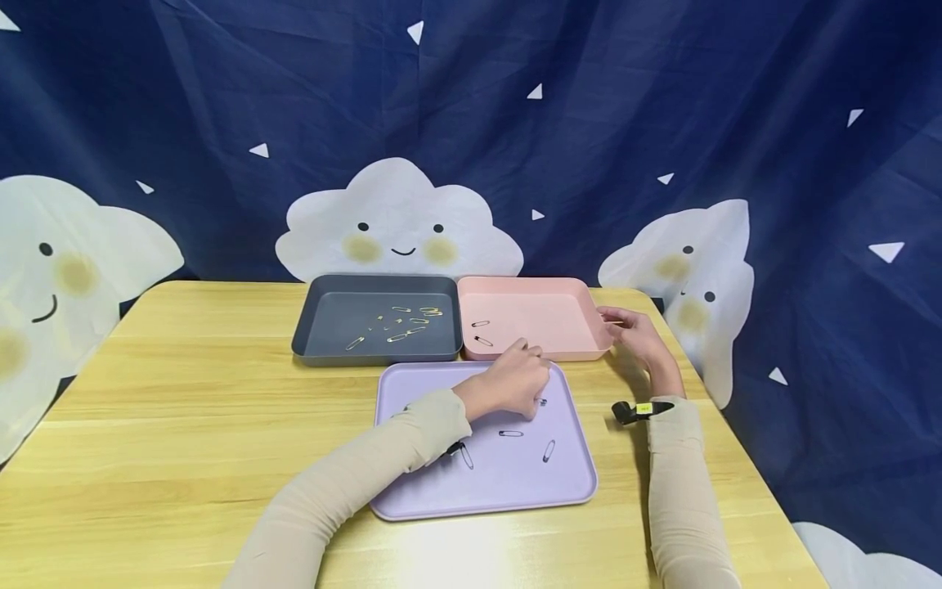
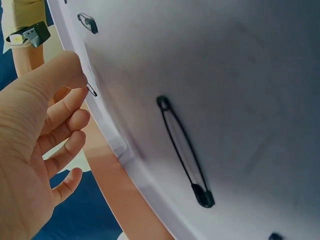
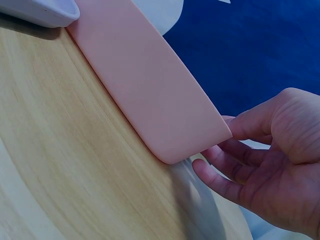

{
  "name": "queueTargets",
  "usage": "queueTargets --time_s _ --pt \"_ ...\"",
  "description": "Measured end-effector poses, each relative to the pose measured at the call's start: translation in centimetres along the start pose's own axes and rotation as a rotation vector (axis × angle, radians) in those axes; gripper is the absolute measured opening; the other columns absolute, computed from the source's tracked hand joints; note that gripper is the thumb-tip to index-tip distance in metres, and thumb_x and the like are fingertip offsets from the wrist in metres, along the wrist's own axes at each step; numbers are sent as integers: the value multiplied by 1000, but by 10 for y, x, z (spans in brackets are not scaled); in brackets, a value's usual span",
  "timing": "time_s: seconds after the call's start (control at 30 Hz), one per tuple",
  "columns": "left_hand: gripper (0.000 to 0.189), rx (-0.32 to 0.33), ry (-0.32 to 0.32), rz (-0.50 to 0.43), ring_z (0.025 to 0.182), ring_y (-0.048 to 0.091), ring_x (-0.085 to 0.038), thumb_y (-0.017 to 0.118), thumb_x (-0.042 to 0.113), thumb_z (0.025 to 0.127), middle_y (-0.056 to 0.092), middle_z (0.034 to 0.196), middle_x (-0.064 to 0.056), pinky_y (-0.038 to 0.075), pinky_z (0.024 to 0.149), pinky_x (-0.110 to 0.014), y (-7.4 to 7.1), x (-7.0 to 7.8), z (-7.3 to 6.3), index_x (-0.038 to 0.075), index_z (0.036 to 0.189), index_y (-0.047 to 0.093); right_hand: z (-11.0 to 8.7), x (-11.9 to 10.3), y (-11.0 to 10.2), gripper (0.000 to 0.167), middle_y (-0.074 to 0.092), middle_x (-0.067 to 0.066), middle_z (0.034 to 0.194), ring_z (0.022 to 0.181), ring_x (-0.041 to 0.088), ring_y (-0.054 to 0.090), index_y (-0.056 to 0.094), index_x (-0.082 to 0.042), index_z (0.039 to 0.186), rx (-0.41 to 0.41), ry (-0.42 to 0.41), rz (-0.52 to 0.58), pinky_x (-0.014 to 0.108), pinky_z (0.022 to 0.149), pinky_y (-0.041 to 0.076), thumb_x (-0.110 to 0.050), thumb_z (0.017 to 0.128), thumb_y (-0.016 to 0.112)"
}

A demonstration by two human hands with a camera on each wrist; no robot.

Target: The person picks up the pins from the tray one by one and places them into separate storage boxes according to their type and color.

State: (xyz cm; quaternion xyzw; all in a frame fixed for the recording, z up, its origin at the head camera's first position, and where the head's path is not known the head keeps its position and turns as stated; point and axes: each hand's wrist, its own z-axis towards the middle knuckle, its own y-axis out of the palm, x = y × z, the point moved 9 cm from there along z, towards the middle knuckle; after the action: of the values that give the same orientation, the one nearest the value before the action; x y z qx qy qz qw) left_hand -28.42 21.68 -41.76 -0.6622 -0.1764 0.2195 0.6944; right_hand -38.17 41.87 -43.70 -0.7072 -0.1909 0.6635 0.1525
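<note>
My left hand (image 1: 515, 380) is over the far part of the lavender tray (image 1: 441, 499), with a dark safety pin (image 2: 92, 90) pinched between thumb and index finger. Most of that pin is hidden by the fingertips. On the same tray lie several black safety pins, including one (image 1: 511, 433) near the middle and another (image 2: 185, 152) large in the left wrist view. At the right end of the pink tray (image 1: 530, 307), my right hand (image 1: 634, 331) grips the wall, thumb at the rim. Two black safety pins, one of them (image 1: 483, 341) nearer, lie in the pink tray's left part.
A dark grey tray (image 1: 331, 315) with several gold safety pins (image 1: 397, 337) stands against the pink tray's left side. All three trays are on a wooden table (image 1: 184, 425). Behind it hangs a blue cloth (image 1: 471, 98) with clouds.
</note>
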Motion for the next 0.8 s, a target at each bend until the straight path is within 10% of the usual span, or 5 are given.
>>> queueTargets --time_s 0.27,0.8 --pt "15 22 -26 -4 97 55 -14 79 34 72 72 123 4 40 95 -35 -8 -10 -1 28 63 69 2 0 -1 45 53 34 141 98 6 57 49 7 146 6 -16 -18 11 77 48 0 102 51" --pt "6 125 -25 95 95 56 -17 74 28 74 67 93 8 41 89 -36 -47 -32 -5 25 69 72 -2 -4 2 46 51 35 142 97 4 56 47 8 147 -1 -12 1 11 77 47 0 102 52"
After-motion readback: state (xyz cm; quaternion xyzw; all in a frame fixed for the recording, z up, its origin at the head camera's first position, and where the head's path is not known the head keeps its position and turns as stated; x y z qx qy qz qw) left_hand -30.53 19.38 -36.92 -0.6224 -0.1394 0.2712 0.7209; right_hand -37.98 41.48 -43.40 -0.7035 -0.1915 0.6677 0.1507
